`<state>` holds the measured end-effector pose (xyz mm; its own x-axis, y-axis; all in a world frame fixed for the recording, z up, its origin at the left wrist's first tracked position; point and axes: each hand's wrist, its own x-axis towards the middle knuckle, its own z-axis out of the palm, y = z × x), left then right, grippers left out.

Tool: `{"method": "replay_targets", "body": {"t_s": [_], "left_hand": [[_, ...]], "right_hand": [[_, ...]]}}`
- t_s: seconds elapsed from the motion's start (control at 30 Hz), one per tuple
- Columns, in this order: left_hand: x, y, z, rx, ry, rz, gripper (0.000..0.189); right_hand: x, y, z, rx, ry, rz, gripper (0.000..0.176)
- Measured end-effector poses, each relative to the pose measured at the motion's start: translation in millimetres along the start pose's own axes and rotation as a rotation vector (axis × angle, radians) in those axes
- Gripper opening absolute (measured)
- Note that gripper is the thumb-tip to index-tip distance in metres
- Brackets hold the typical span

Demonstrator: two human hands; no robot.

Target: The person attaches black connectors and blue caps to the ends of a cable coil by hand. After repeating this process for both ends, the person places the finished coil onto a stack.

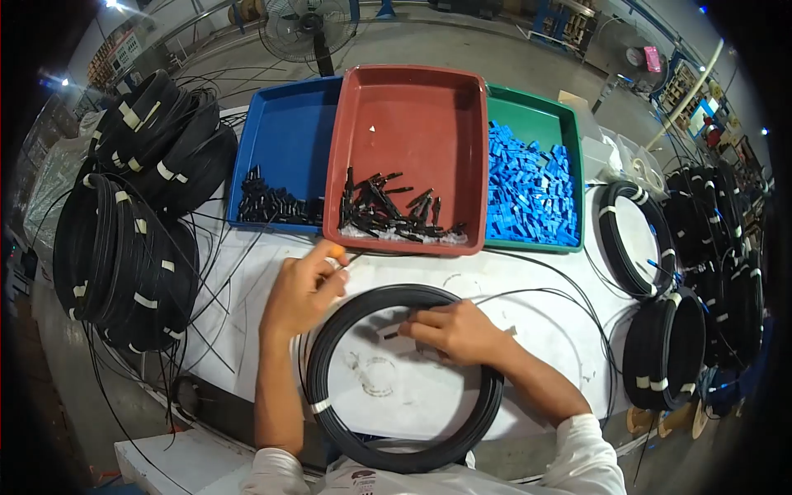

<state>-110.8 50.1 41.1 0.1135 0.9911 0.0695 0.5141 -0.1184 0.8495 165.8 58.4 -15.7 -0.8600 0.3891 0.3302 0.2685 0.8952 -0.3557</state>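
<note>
Black cable coils (pixel 99 247) with pale tape bands are crowding the left side of the white table (pixel 569 363), loose strands trailing from them. Next right, far side: blue tray (pixel 289 124) is holding short black parts (pixel 276 202) along its near edge.

Left hand (pixel 301 289) is hovering just nearer than the trays, fingers bent, an orange patch showing at a fingertip. Thin dark strand is showing beside the fingertips; cannot tell whether the hand is gripping it.

Single black coil (pixel 317 371) is lying at the near middle, between the forearms, a white band circling its left part. Beyond it, red tray (pixel 412 107) is overlapping the inner edges of both neighbouring trays and is holding more black parts (pixel 392 206) near its front.

Right hand (pixel 450 330) is reaching over the coil's opening, fingertips pinching a small black piece (pixel 390 336). Farther right, green tray (pixel 528 103) is holding a heap of small blue pieces (pixel 532 194). At far right, more banded black coils (pixel 648 351) are standing along the table edge.
</note>
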Motion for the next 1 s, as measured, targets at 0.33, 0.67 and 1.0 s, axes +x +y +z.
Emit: {"method": "replay_targets", "body": {"t_s": [0.33,0.67,1.0], "left_hand": [[73,-27,3,0.381,-0.05,0.546,0.013],[153,-3,118,0.311,-0.461,0.774,0.023],[181,-2,122,0.546,-0.549,0.903,0.017]], "right_hand": [[5,-2,-3,0.005,-0.001,0.086,0.032],[4,-1,-2,-0.002,-0.028,0.085,0.035],[1,-1,0,-0.01,-0.028,0.081,0.034]]}}
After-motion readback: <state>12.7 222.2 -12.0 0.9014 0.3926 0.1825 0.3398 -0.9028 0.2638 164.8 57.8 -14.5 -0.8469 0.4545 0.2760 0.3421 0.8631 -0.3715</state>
